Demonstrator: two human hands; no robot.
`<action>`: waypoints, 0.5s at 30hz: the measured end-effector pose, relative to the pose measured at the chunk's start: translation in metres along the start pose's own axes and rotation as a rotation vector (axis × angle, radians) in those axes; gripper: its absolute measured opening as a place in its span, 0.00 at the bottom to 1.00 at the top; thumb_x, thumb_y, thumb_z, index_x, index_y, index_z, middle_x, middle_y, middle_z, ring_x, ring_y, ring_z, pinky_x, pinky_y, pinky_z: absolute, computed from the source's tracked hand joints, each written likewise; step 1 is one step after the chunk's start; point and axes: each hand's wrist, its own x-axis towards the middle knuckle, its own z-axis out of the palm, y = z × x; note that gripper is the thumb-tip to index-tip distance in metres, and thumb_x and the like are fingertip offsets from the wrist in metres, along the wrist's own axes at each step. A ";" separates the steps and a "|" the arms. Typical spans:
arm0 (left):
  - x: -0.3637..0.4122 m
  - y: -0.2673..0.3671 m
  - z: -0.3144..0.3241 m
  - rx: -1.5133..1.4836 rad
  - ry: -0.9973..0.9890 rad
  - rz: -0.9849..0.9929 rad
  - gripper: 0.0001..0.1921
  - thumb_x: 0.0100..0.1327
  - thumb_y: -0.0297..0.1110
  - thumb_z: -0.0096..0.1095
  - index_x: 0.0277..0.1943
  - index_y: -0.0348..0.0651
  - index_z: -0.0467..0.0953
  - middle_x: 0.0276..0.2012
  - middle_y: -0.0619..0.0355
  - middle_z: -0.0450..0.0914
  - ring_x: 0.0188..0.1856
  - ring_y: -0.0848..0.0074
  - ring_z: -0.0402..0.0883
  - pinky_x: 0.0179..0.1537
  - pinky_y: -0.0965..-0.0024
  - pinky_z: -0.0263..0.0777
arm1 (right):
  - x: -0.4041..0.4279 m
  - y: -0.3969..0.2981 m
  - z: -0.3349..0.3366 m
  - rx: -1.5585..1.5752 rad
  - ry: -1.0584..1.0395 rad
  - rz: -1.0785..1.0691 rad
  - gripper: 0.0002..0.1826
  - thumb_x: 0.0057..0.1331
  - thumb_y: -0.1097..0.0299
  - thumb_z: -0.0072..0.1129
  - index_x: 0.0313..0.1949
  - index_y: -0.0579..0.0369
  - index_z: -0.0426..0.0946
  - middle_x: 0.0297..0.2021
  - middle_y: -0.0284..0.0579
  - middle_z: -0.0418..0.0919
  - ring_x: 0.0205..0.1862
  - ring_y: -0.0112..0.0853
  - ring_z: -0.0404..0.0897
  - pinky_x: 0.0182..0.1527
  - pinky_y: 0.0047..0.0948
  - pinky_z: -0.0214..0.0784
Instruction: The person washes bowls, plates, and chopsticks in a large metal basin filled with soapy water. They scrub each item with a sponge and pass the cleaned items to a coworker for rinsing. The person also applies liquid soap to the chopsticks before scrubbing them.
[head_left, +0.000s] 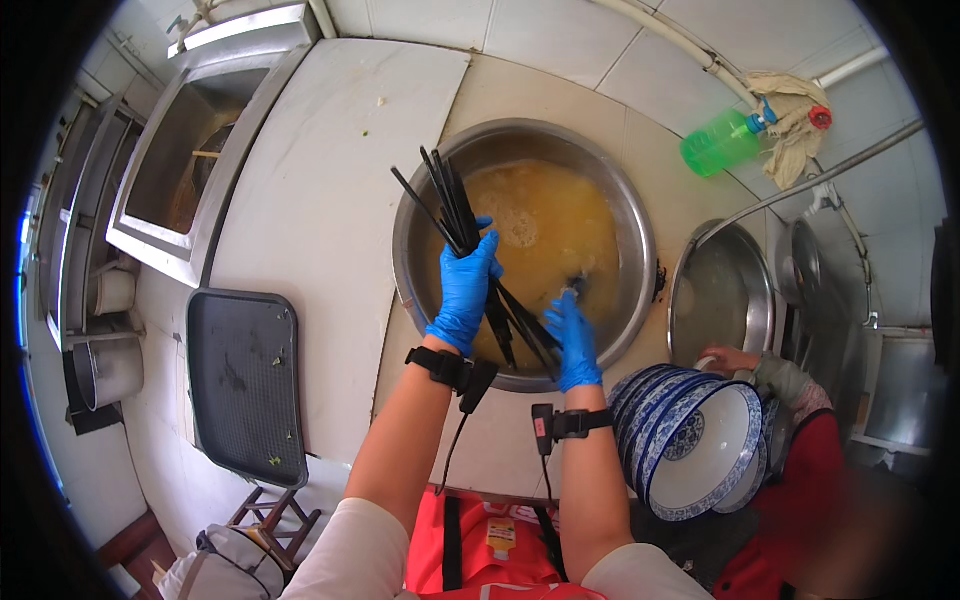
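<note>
My left hand (463, 289), in a blue glove, grips a bundle of black chopsticks (453, 196) around its middle. The bundle slants over a large steel basin (639, 232), its upper ends fanned apart. Cloudy yellowish water (574, 199) with patches of foam fills much of the basin. Over the basin's lower right part is my right hand (577, 341), also blue-gloved, beside the chopsticks' lower ends. A small dark object (576, 285) shows at its fingertips at the water; what it is, and whether the hand holds it, is unclear.
Blue-and-white bowls (701, 450) stand stacked on their sides at the right. Another person's hand (729, 360) is by a second steel basin (679, 307). A black tray (244, 390) lies left, below a steel sink (206, 247). A green bottle (720, 142) is at the wall.
</note>
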 end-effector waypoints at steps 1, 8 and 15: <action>-0.002 0.008 0.003 0.004 -0.039 0.029 0.13 0.61 0.29 0.61 0.48 0.40 0.74 0.22 0.66 0.70 0.20 0.85 0.69 0.23 0.79 0.64 | -0.009 0.004 0.004 0.167 -0.112 0.071 0.33 0.66 0.40 0.43 0.53 0.59 0.71 0.49 0.50 0.76 0.50 0.37 0.76 0.51 0.34 0.67; -0.027 0.036 0.030 0.159 -0.007 0.283 0.36 0.59 0.21 0.58 0.69 0.48 0.52 0.32 0.62 0.76 0.25 0.86 0.70 0.26 0.80 0.67 | -0.040 0.015 0.049 0.998 -0.417 0.141 0.29 0.72 0.49 0.37 0.60 0.61 0.62 0.58 0.50 0.68 0.60 0.39 0.68 0.61 0.36 0.59; -0.043 0.007 0.020 0.325 -0.067 0.097 0.36 0.58 0.20 0.57 0.69 0.46 0.54 0.39 0.59 0.78 0.35 0.83 0.75 0.35 0.77 0.71 | -0.044 0.019 0.067 0.707 -0.470 -0.191 0.29 0.70 0.48 0.39 0.59 0.60 0.63 0.57 0.50 0.70 0.57 0.37 0.70 0.59 0.36 0.62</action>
